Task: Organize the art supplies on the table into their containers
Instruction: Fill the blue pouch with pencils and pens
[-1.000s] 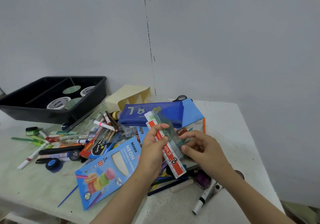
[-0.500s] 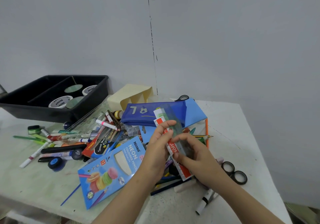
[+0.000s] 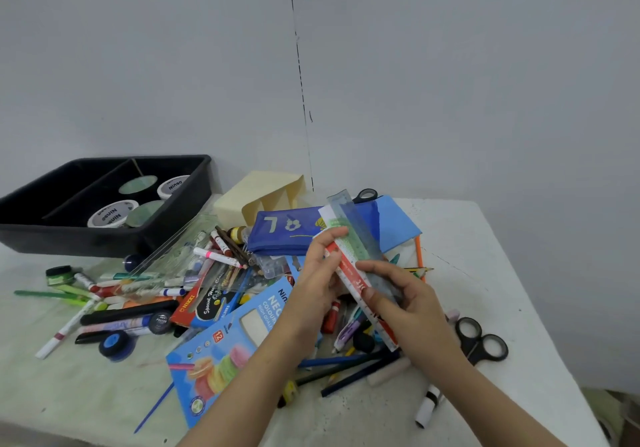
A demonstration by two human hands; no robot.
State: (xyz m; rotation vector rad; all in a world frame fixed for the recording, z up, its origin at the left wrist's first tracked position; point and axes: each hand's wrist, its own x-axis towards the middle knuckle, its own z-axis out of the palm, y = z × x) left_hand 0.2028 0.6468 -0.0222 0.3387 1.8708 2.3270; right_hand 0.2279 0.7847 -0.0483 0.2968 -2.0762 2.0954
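My left hand [image 3: 320, 273] and my right hand [image 3: 403, 303] both grip a bundle of rulers [image 3: 349, 249], a red-and-white packaged one with a translucent grey-blue one laid on it, held tilted above the pile. Under it lie a blue pencil pouch [image 3: 287, 230], a blue box of neon coloured pencils [image 3: 228, 349] and several loose markers, pens and pencils [image 3: 138, 294]. A black divided bin [image 3: 104, 204] with paint tubs stands at the back left.
A cream plastic organiser [image 3: 256, 194] lies on its side behind the pouch. Black scissors [image 3: 481, 341] lie right of my right hand; another scissor handle [image 3: 367, 194] pokes out behind the pouch. The white table's right edge [image 3: 540, 308] is close. A grey wall rises behind.
The rulers have lifted slightly and shifted right in my hands. My right hand slid along them, and the black scissors beside it have come into full view.
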